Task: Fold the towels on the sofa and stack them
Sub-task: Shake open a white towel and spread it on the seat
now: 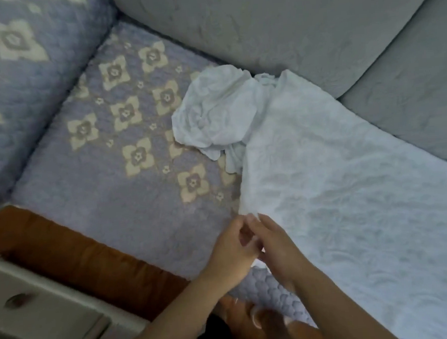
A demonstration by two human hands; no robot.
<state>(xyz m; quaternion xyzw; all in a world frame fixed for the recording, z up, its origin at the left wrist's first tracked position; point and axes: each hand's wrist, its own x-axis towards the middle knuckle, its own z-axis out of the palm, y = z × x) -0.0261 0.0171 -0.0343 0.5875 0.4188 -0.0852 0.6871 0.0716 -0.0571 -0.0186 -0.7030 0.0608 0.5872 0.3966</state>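
A large white towel [349, 188] lies spread flat on the sofa seat [101, 203], covering its right part. Its long axis runs diagonally, from a narrow far end tucked against the grey back cushion [261, 30] down toward the near right corner of the view. Its left edge runs from that far end down to a near corner, which sits right at the two hands. A raised woven pattern shows faintly across its surface.

Just beside the far left edge of this towel, a second white towel [213, 112] sits crumpled in a loose heap on the seat, touching the spread one and close to the back cushion.

Both hands meet at the near left corner of the spread towel. The left hand [232, 250] has its fingers curled inward, thumb up toward the cloth's corner. The right hand [276, 244] lies across it, fingers reaching to the same corner, which sits at their tips. The picture is blurred here, so whether either hand actually pinches the cloth cannot be told.

The seat wears a lilac quilted cover with cream flower motifs. A matching cushion [20, 77] stands at the left end. An orange-brown band [78, 251] runs along the seat's front edge, and a pale piece of furniture [43, 319] stands below it.
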